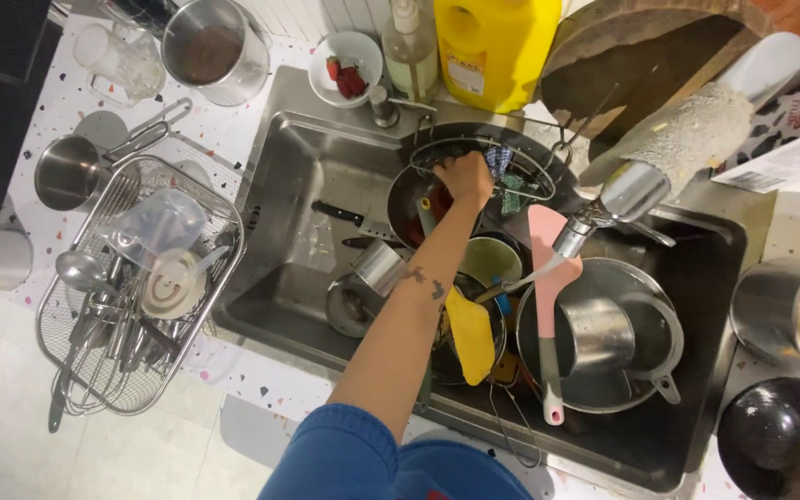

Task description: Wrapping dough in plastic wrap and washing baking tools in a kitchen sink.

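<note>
A stainless-steel sink (303, 162) is seen from above, set into a white speckled counter (238, 125) and crowded with unwashed cookware. One arm in a blue sleeve is stretched across it; which arm it is cannot be told for certain, though it is taken here as the left hand (464, 177). The hand is closed into a fist at the near rim of a wire sink caddy (530, 167) hung at the back of the basin, just above a dark round pan (411, 208); what the fingers are gripping is hidden. The other hand is barely glimpsed at the right edge of the frame, and its state cannot be told.

A yellow silicone spatula (470, 335) and a pink silicone spatula (550, 268) are laid over steel pots in the basin, and a black-handled knife (340, 214) lies on the sink floor. To the left, a wire drying rack (219, 218) filled with utensils is placed on the counter. A yellow plastic jug (493, 46) and a clear soap bottle (409, 51) are stood behind the sink.
</note>
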